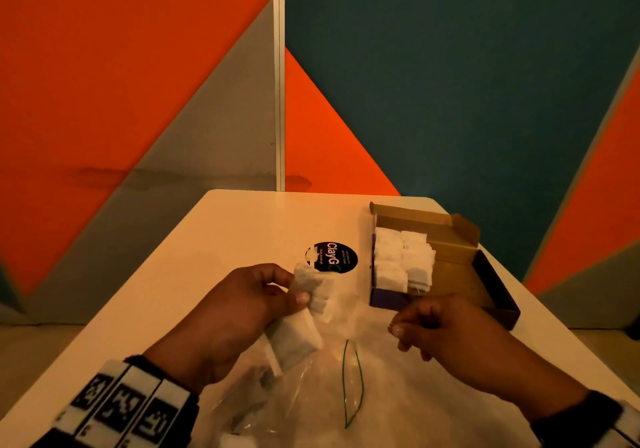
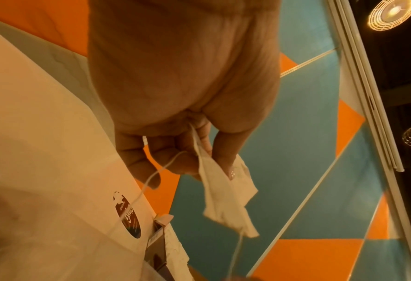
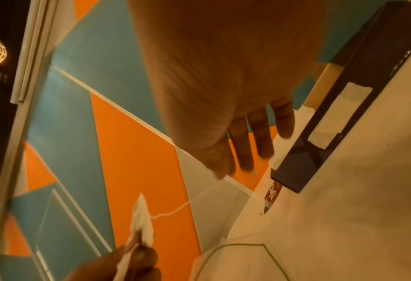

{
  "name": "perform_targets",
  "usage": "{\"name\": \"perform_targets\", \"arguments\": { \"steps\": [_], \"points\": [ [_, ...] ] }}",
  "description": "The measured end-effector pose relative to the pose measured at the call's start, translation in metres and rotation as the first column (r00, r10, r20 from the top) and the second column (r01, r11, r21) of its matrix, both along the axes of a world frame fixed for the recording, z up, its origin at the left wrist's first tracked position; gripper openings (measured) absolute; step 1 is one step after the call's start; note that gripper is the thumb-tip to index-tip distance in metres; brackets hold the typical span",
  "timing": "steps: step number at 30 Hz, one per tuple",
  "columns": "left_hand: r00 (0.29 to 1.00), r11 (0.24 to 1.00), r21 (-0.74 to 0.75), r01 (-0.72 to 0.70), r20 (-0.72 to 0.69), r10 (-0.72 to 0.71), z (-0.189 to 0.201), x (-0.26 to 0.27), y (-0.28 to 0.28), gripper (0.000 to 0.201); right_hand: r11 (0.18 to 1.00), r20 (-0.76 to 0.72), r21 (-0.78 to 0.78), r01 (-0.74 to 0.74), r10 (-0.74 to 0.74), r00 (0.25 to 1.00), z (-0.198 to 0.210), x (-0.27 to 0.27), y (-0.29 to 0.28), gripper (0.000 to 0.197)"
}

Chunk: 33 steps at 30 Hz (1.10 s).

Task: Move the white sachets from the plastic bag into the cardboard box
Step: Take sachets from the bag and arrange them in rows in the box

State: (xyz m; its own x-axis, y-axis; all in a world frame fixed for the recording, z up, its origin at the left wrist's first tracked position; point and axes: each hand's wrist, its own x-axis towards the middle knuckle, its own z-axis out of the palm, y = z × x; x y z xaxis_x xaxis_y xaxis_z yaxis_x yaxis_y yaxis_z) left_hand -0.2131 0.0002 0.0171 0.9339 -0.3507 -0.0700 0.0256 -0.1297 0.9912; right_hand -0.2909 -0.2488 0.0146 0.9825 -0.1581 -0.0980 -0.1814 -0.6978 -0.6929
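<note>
My left hand (image 1: pixel 294 291) pinches a small bunch of white sachets (image 1: pixel 313 290) above the table; the left wrist view shows them (image 2: pixel 226 192) hanging between its thumb and fingers (image 2: pixel 223 152). A thin white thread (image 3: pixel 187 204) runs from that bunch to my right hand (image 1: pixel 398 333), whose thumb and forefinger (image 3: pixel 220 174) pinch its end. The clear plastic bag (image 1: pixel 311 395) lies crumpled under both hands, with more sachets (image 1: pixel 239 442) inside. The open cardboard box (image 1: pixel 453 246) sits at the back right, with rows of sachets (image 1: pixel 401 260) along its left side.
A round black sticker (image 1: pixel 341 257) lies on the white table (image 1: pixel 225 239) between my left hand and the box. The box's dark outer wall (image 3: pixel 296 171) is close to my right fingers. Orange, grey and teal wall panels stand behind the table.
</note>
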Motion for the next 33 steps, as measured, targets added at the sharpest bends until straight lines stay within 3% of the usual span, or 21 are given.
{"name": "perform_targets", "arguments": {
  "steps": [3, 5, 8, 11, 14, 17, 20, 24, 29, 33],
  "points": [
    [1.000, 0.999, -0.051, -0.002, -0.032, 0.000, 0.000, -0.002, -0.003, 0.017, 0.992, 0.127, -0.024, 0.123, -0.119, 0.985, -0.004, 0.001, 0.001, 0.017],
    [0.997, 0.993, -0.120, 0.001, -0.071, -0.010, 0.001, -0.007, -0.008, 0.014, 0.987, 0.231, 0.084, 0.136, -0.152, 0.961, -0.002, 0.000, 0.017, 0.026],
    [0.994, 0.985, -0.174, 0.008, -0.106, -0.026, -0.001, -0.013, -0.020, 0.016, 0.983, 0.286, 0.180, 0.044, -0.094, 0.954, 0.003, -0.002, 0.043, 0.017],
    [0.996, 0.992, -0.127, -0.004, -0.089, -0.008, 0.000, -0.018, -0.023, 0.019, 0.988, 0.337, 0.152, 0.036, -0.086, 0.938, 0.002, 0.004, 0.052, 0.007],
    [0.995, 0.990, 0.142, -0.023, 0.097, 0.009, 0.005, -0.020, -0.015, 0.025, 0.990, 0.306, 0.122, 0.064, -0.099, 0.947, 0.004, 0.006, 0.047, 0.010],
    [0.928, 0.896, 0.427, -0.123, 0.369, -0.048, 0.020, -0.023, -0.008, 0.039, 0.998, 0.208, -0.057, 0.010, 0.002, 0.978, 0.009, 0.003, 0.041, 0.009],
    [0.867, 0.793, 0.599, -0.115, 0.450, -0.214, 0.033, -0.029, -0.019, 0.041, 0.979, 0.145, -0.195, -0.067, 0.097, 0.985, 0.010, 0.004, 0.043, 0.011],
    [0.776, 0.652, 0.747, -0.132, 0.487, -0.401, 0.036, -0.028, -0.034, 0.027, 0.960, 0.112, -0.248, -0.127, 0.159, 0.981, 0.011, 0.003, 0.046, 0.015],
    [0.790, 0.669, 0.742, -0.050, 0.439, -0.428, 0.040, -0.018, -0.027, 0.007, 0.946, 0.092, -0.250, -0.205, 0.234, 0.968, 0.020, -0.003, 0.036, 0.016],
    [0.824, 0.767, 0.635, 0.098, 0.381, -0.421, 0.040, -0.008, -0.009, 0.006, 0.975, 0.103, -0.171, -0.144, 0.163, 0.981, 0.028, -0.003, 0.018, 0.010]
  ]
}}
